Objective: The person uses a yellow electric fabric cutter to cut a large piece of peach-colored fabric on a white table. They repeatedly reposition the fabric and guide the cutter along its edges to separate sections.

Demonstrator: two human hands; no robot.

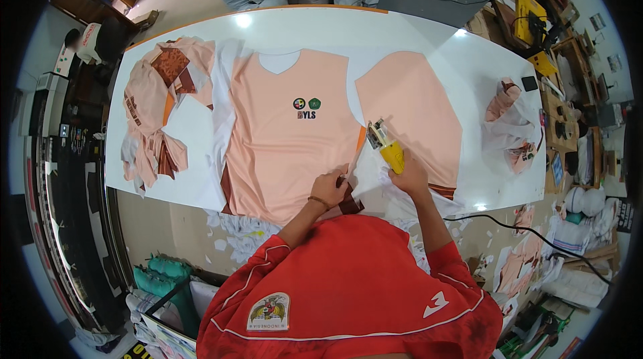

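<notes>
My right hand [406, 175] grips a yellow electric cloth cutter [392, 155], its metal head over white material between a peach shirt-front panel [281, 145] and a peach sleeve-shaped piece [412, 101]. My left hand [329, 188] is closed on the lower right edge of the front panel, beside dark maroon and orange trim. The front panel bears small printed emblems on its chest. White material shows under and around both peach pieces.
A heap of peach and patterned cut pieces [157, 111] lies left on the white table [301, 31]; a smaller bundle [506, 124] and dark object [529, 83] are right. A black cable [536, 233] runs past the lower right. Scraps [241, 242] litter the floor.
</notes>
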